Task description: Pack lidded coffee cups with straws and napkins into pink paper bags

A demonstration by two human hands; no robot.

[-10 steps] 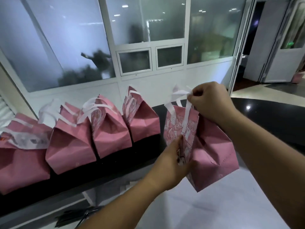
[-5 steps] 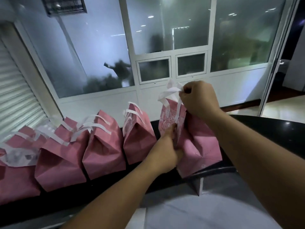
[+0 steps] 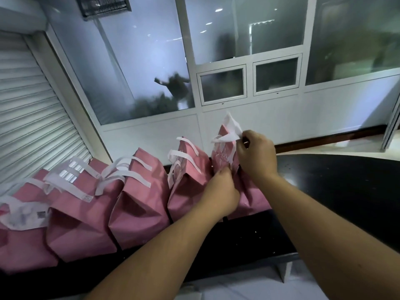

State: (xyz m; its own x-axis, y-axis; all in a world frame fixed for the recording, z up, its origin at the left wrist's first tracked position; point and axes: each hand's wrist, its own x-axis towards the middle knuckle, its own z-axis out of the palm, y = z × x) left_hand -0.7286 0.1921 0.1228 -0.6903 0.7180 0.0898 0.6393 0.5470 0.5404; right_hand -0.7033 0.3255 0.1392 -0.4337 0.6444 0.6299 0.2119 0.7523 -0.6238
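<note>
A row of several pink paper bags with white handles stands on a black counter [image 3: 337, 191]. The rightmost bag [image 3: 225, 152] sits at the right end of the row, touching its neighbour [image 3: 188, 191]. My right hand [image 3: 256, 154] pinches that bag's white handles [image 3: 230, 132] at the top. My left hand [image 3: 221, 191] presses against the bag's front, lower down. The bags' tops are folded closed, so cups, straws and napkins are hidden.
More pink bags [image 3: 138, 204] [image 3: 80, 215] fill the counter's left part. A white wall with frosted glass panels [image 3: 249, 29] rises behind. A roller shutter [image 3: 28, 118] stands at the left. A pale lower surface [image 3: 249, 286] lies under the counter's front edge.
The bag in my hands has moved from the air over the lower surface up and left onto the black counter, ending beside the row. Both hands kept their hold.
</note>
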